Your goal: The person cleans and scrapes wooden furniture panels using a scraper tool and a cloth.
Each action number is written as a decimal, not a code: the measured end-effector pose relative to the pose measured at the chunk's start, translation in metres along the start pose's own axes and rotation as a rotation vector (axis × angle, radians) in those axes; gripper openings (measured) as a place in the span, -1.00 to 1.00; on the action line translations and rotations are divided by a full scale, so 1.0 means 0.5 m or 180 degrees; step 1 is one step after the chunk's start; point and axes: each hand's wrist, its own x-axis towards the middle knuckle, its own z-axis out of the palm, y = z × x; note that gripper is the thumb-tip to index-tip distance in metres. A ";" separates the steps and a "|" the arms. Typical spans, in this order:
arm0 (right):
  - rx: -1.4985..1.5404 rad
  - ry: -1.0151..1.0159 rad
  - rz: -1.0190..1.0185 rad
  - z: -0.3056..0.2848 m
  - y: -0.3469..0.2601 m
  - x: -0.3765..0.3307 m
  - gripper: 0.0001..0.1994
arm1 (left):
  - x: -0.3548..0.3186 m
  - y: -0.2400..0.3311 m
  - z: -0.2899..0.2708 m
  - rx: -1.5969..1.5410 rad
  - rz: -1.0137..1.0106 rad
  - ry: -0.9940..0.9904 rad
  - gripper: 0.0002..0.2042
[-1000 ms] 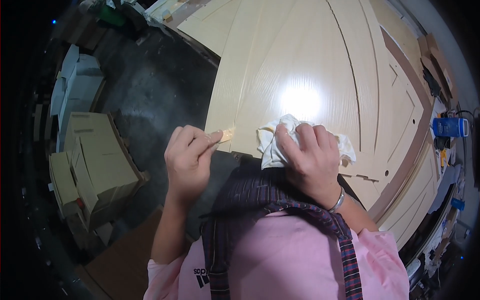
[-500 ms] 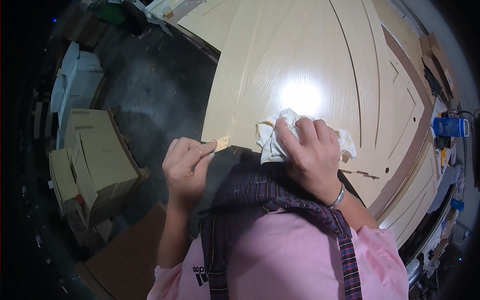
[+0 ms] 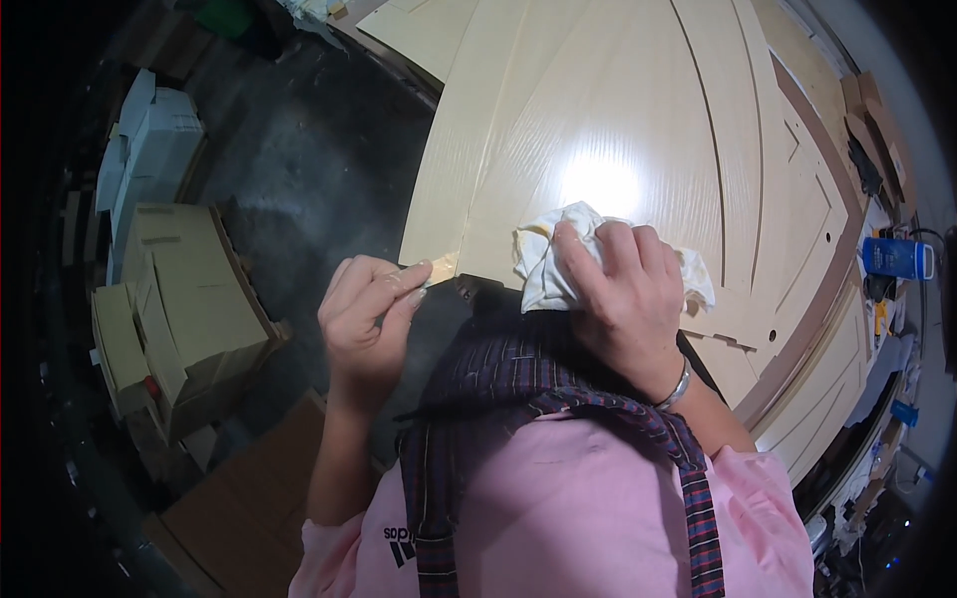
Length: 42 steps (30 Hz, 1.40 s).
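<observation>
A pale cream, wood-grained door panel (image 3: 588, 110) with curved grooves lies in front of me, a bright light reflecting off its surface. Pressed on its near edge is a crumpled white cloth (image 3: 543, 261) with yellowish stains. My right hand (image 3: 630, 279) is closed over that cloth, a metal bangle on the wrist. At the panel's near left corner, my left hand (image 3: 364, 311) pinches a small, flat, tan piece (image 3: 444, 267) between thumb and fingers. Whether the piece is separate from the corner or stuck to it, I cannot tell. Pale smears mark the left fingers.
Cardboard boxes (image 3: 204, 289) stand on the dark floor (image 3: 289, 169) to the left, with a flat brown cardboard sheet (image 3: 239, 478) below them. More grooved panels (image 3: 822, 389) lie at the right. Beyond them sit a blue container (image 3: 892, 256) and dark gloves (image 3: 862, 164).
The view has shifted slightly. Both hands keep their grips, with the left hand a little farther left in the picture and the right hand still on the cloth.
</observation>
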 end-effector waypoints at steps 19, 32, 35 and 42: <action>-0.0045 -0.0028 0.0023 -0.003 -0.002 0.001 -0.61 | -0.030 0.008 0.002 -0.1388 -0.1984 -0.0117 -0.90; -0.0038 -0.0007 0.0028 -0.001 -0.002 0.002 -0.64 | -0.036 0.010 0.023 -0.0711 -0.1297 0.0103 -0.96; -0.0059 0.0005 0.0026 0.002 -0.001 0.000 -0.64 | -0.036 0.015 0.029 -0.0537 -0.1103 0.0223 -0.96; 0.0085 0.0002 0.0097 0.001 -0.002 -0.001 -0.42 | -0.042 0.005 0.035 -0.0474 -0.0982 0.0368 -0.95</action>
